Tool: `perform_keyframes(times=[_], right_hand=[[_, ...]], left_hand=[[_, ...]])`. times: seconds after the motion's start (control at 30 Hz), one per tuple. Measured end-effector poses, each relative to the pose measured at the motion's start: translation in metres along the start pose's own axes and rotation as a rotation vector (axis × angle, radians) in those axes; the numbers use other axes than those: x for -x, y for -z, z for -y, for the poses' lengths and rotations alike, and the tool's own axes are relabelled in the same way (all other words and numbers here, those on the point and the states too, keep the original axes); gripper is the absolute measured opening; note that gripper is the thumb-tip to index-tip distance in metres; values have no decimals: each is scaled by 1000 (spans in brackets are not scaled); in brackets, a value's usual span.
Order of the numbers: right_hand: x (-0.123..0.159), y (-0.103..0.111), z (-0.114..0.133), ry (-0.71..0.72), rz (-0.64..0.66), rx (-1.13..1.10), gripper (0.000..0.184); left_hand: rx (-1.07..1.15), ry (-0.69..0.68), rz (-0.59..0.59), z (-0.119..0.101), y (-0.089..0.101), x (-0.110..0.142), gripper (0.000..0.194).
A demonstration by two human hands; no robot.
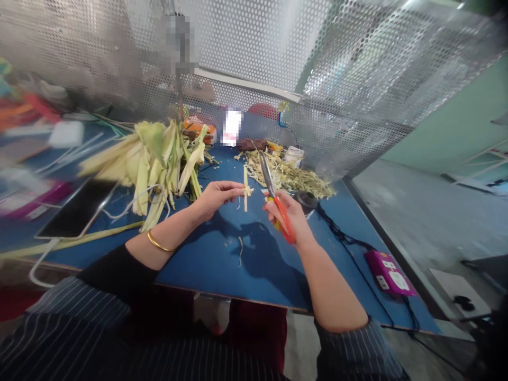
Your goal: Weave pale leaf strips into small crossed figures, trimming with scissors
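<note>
1. Left hand [216, 201]: thumb and fingers pinched together on the crossed-strip piece [245, 190], close to its crossing.
2. Crossed-strip piece: pale, held above the table, just off the left fingertips on their right side. Its longest strip ran away from the person, across the line of the fingers; short ends stuck out at the crossing. The left hand touched it; the right was near but apart.
3. Right hand [296, 214]: fingers curled around the scissors [283, 216], orange-handled. A bit of yellow showed in the grip; its nature could not be told.
4. Scissors: blades pointed away from the person and slightly left, lying to the right of the piece, apart from it. Whether the blades were parted could not be told.
5. Loose strand [240, 251]: on the blue table [214, 270], nearer the person than the piece.
6. Shavings [296, 173]: heaped beyond the right hand.
7. Husk leaves [148, 151]: large, pale green pile, beyond the left hand and to its left.
</note>
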State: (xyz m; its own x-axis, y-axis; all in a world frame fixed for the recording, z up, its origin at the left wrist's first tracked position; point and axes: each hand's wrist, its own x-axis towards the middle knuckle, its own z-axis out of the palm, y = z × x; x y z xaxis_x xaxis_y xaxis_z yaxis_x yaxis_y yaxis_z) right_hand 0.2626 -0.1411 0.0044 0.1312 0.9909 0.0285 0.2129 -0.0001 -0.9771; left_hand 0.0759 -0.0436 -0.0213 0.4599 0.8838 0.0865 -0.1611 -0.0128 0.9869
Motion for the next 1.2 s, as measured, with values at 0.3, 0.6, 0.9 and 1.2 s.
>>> perform_keyframes(times=[0.3, 0.6, 0.9, 1.2], right_hand=[[-5, 20, -5, 33, 174, 286, 44], [-3, 14, -6, -46, 211, 284, 44], [-4, 13, -11, 7, 180, 336, 44], [-2, 14, -5, 38, 171, 408, 39]], left_hand=[[79, 8, -31, -4, 8, -5, 22], [55, 31, 43, -3, 7, -3, 24], [37, 41, 59, -3, 7, -2, 19], [31, 48, 60, -5, 7, -1, 18]])
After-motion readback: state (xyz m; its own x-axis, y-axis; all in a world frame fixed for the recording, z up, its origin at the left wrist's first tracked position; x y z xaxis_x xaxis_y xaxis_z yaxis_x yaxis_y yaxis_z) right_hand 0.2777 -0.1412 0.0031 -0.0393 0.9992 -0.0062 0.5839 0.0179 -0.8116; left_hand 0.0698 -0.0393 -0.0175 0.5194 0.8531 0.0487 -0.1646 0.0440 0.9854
